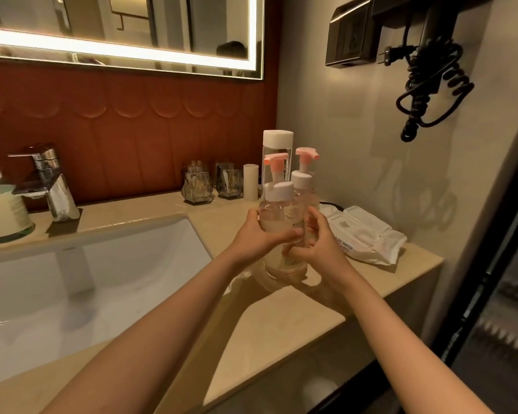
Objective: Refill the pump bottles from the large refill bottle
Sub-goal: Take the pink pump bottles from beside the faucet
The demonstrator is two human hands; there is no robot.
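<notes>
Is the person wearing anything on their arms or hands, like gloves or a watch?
No. Both arms are bare from the bottom of the picture right up to the fingers. The left hand and the right hand have no gloves, and I can see no sleeves, watch, bracelet or rings. The nails look short and plain.
</notes>
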